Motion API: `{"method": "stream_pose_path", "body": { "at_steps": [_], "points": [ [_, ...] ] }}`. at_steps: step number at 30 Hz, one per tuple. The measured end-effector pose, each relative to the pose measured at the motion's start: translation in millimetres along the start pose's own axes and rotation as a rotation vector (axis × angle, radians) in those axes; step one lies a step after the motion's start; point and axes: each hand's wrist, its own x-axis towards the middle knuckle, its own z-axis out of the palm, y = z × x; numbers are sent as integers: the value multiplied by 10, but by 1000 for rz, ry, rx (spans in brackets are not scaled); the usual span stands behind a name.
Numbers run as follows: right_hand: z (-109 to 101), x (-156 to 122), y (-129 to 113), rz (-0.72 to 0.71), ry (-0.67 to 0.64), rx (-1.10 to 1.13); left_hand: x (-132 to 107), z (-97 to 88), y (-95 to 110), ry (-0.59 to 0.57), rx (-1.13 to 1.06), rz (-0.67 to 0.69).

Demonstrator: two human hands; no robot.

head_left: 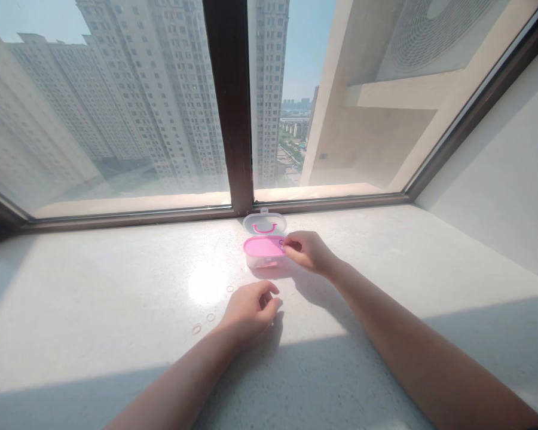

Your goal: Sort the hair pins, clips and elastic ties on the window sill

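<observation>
A small oval plastic box [269,261] with clear sides and a pink top tray [262,246] stands near the window frame. Its clear lid [251,224], with a pink handle [264,230], is tipped up at the back. My right hand [311,252] is at the tray's right end, thumb and fingers pinched at a small dark ring-shaped band [281,242]. My left hand [251,307] rests on the sill in front of the box, fingers loosely curled and apart from the thumb, with nothing visible between them. Beside it lie several thin ring-shaped bands [210,318].
The pale speckled windowsill [94,298] carries bright glare left of the box. Behind it runs the dark window frame [240,119], with tall buildings [161,89] outside. A white wall [497,161] bounds the right side.
</observation>
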Motion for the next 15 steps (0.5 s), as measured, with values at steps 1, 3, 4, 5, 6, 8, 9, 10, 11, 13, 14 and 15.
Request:
{"method": "stream_pose_path", "body": {
  "at_steps": [1,3,4,5,6,8,9,10,11,13,14,15],
  "points": [
    [3,-3,6,0,3,1,0,-2,1,-1,3,0],
    [11,-7,23,-1,3,17,-1,-6,5,-3,8,-1],
    [14,-9,31,-1,4,30,-3,-8,9,-4,10,-1],
    [17,-10,40,1,8,42,-4,-11,13,-5,12,-1],
    [20,-11,47,4,11,51,-6,-14,19,-7,15,0],
    [23,-12,58,13,16,60,-7,-17,28,-12,22,-1],
    [23,-13,62,18,16,63,-7,-18,31,-15,25,-4],
    [23,-14,64,21,14,66,-5,-19,32,-17,28,-7],
    [23,-14,66,22,9,70,-4,-18,32,-17,31,-10],
    [20,-15,65,21,7,76,0,-18,26,-15,36,-11],
    [17,-15,61,19,14,77,0,-19,24,-14,40,-9],
    [11,-14,51,20,28,80,-2,-20,24,-14,46,-6]
  ]
}}
